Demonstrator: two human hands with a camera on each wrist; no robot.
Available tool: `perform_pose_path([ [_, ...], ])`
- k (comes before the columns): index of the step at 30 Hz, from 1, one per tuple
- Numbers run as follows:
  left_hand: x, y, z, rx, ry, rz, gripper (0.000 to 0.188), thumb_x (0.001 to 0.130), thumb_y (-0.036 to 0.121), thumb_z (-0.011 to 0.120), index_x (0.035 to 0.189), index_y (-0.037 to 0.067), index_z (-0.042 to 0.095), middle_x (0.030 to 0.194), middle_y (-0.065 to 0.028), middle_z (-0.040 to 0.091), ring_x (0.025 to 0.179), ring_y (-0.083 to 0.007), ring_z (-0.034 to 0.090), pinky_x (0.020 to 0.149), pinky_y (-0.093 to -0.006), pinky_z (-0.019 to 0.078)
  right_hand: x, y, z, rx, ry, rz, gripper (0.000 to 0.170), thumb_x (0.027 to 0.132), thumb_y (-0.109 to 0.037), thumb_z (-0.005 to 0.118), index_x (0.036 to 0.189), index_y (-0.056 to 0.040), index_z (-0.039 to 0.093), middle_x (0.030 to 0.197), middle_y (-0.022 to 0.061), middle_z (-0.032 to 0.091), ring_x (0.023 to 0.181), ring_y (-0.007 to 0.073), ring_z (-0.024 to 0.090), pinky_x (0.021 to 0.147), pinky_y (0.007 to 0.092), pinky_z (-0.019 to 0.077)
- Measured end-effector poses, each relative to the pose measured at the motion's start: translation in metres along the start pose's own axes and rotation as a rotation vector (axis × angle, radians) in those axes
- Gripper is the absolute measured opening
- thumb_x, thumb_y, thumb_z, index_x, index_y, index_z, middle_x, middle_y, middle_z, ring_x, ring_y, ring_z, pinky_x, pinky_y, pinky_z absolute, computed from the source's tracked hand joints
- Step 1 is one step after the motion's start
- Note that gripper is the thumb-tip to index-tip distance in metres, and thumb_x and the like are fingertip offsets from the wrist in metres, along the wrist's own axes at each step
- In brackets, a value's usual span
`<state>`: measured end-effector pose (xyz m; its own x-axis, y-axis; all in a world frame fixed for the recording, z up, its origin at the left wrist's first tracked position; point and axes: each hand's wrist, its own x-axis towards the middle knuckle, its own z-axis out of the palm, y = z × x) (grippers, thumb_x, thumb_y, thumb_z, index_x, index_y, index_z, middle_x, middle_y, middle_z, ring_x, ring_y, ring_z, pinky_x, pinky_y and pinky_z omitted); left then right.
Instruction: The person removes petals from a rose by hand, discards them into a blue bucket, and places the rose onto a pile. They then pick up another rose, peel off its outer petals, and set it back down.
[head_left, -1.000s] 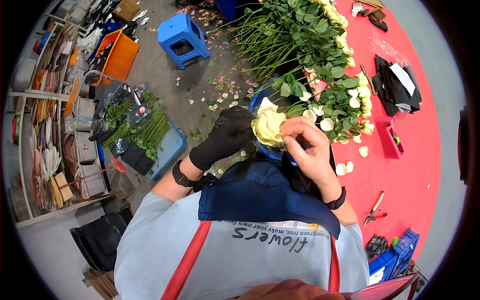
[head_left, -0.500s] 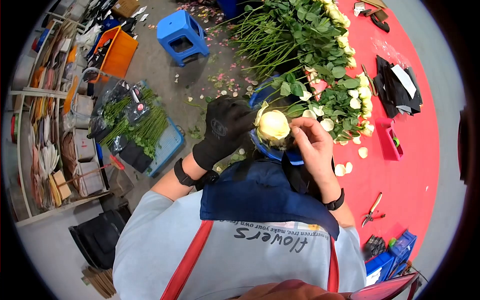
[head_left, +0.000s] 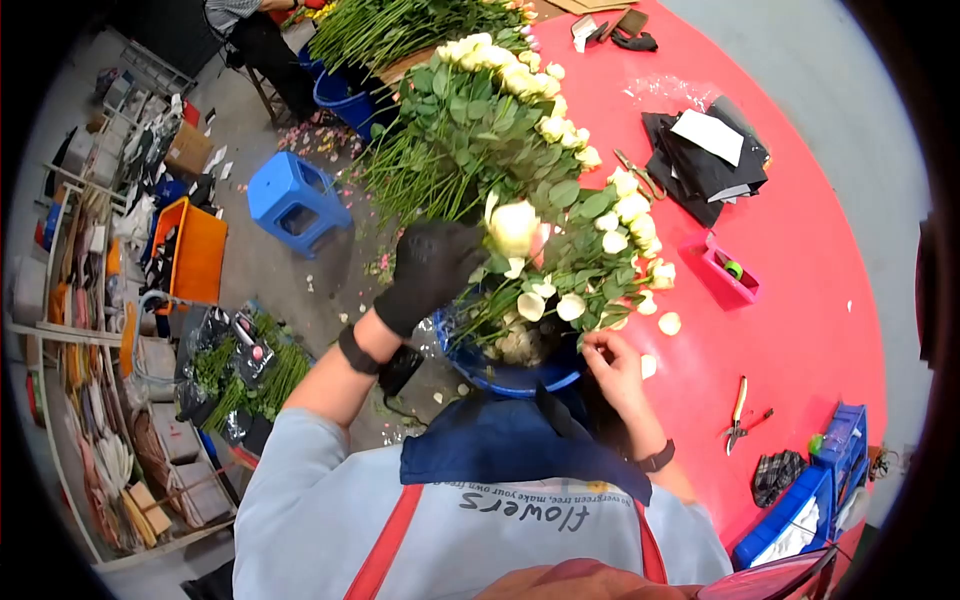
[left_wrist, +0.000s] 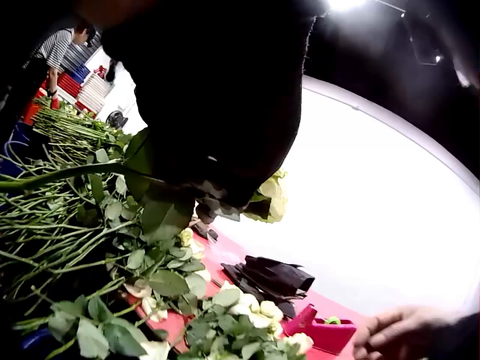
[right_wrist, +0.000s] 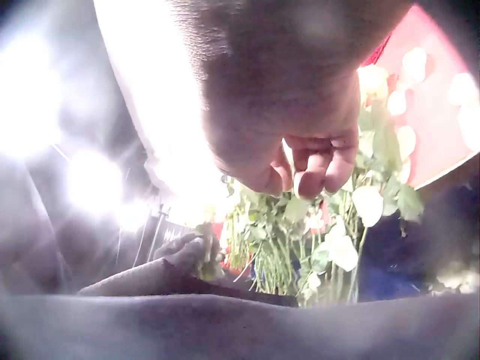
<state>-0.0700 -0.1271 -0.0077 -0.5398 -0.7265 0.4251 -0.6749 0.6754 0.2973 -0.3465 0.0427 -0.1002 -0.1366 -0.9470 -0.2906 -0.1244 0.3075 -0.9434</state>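
Observation:
In the head view my left hand (head_left: 432,265), in a black glove, grips a pale cream rose (head_left: 514,228) by its stem. The bloom stands over the roses lying on the table's near edge. The left wrist view shows the rose's green stem (left_wrist: 64,174) running out of the dark glove (left_wrist: 225,97). My bare right hand (head_left: 618,372) is apart from the rose, by the red table's edge, with fingers loosely bent and nothing seen in them. A blue bucket (head_left: 545,385) with pale petals inside stands between the hands.
Cream roses (head_left: 630,210) lie in rows on the red table (head_left: 800,330), with loose petals (head_left: 670,323). A pink tape dispenser (head_left: 730,275), pruning shears (head_left: 737,420) and black sheets (head_left: 690,160) lie there too. A blue stool (head_left: 290,205) stands on the petal-strewn floor; another person (head_left: 265,50) is beyond.
My left hand has carried the rose away from my body, over the other roses. My right hand has dropped back from the bloom to the table's edge. The head view has shifted.

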Motion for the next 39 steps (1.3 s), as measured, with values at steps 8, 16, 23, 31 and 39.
perform_pose_path([
  [8, 0.181, -0.116, 0.068, 0.193, 0.191, -0.276, 0.039, 0.084, 0.040, 0.069, 0.110, 0.011, 0.071, 0.099, -0.0137, 0.071, 0.090, -0.0316, 0.068, 0.081, -0.0396, 0.0529, 0.008, 0.053, -0.072, 0.116, 0.189, 0.202, 0.015, 0.090, -0.009, 0.066, 0.100, 0.0016, 0.068, 0.076, -0.0012, 0.060, 0.067, 0.0044, 0.054, 0.060, 0.0223, 0.0446],
  [16, 0.247, -0.194, 0.136, 0.125, -0.007, -0.435, 0.045, 0.084, 0.041, 0.066, 0.118, 0.013, 0.069, 0.118, -0.0171, 0.067, 0.109, -0.0340, 0.062, 0.094, -0.0438, 0.0476, 0.038, 0.080, -0.102, 0.210, 0.225, 0.361, 0.024, 0.093, -0.019, 0.063, 0.105, 0.0017, 0.069, 0.076, 0.0010, 0.063, 0.062, 0.0073, 0.056, 0.056, 0.0233, 0.0462],
  [23, 0.176, -0.049, 0.162, 0.019, 0.136, -0.173, 0.023, 0.085, 0.023, 0.068, 0.104, 0.010, 0.073, 0.094, -0.0121, 0.072, 0.089, -0.0290, 0.068, 0.082, -0.0386, 0.0522, 0.082, 0.091, -0.092, 0.454, 0.320, 0.423, 0.030, 0.097, -0.024, 0.059, 0.113, -0.0005, 0.068, 0.078, 0.0021, 0.066, 0.052, 0.0058, 0.047, 0.049, 0.0220, 0.0391],
  [31, 0.035, 0.053, 0.184, -0.470, -0.195, -0.229, 0.023, 0.087, 0.013, 0.068, 0.109, 0.005, 0.071, 0.093, -0.0092, 0.071, 0.083, -0.0184, 0.067, 0.075, -0.0332, 0.0519, 0.152, 0.081, -0.073, 0.851, 0.292, 0.561, 0.026, 0.096, -0.027, 0.059, 0.080, -0.0062, 0.059, 0.069, 0.0014, 0.059, 0.049, 0.0097, 0.044, 0.048, 0.0279, 0.0390],
  [39, 0.009, 0.076, 0.119, -0.847, -0.361, -0.526, 0.031, 0.090, 0.016, 0.064, 0.119, 0.003, 0.067, 0.105, -0.0054, 0.070, 0.094, -0.0146, 0.065, 0.083, -0.0280, 0.0502, 0.085, -0.002, -0.030, 0.300, 0.118, 0.201, 0.026, 0.091, -0.023, 0.069, 0.089, 0.0020, 0.070, 0.073, 0.0015, 0.064, 0.065, 0.0060, 0.057, 0.058, 0.0245, 0.0458],
])
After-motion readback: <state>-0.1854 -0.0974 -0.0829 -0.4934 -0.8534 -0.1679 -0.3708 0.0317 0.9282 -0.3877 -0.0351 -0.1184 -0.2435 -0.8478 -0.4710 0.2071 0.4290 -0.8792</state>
